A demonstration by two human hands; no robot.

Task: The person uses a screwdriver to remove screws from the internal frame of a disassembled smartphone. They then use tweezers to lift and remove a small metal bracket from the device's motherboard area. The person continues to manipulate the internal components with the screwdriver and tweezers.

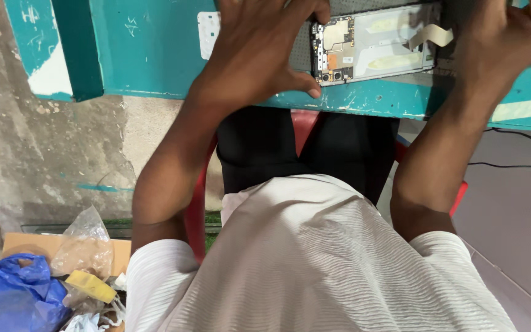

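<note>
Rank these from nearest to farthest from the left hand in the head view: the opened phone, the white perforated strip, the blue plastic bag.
From the left hand:
1. Opened phone, touched at its camera end, on the teal table.
2. White perforated strip, just beside the hand's outer edge on the table.
3. Blue plastic bag, far off on the floor, lower left corner.

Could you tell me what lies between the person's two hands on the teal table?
In the head view, an opened phone with its circuit board exposed lies between the left hand and right hand, on the teal table.
</note>
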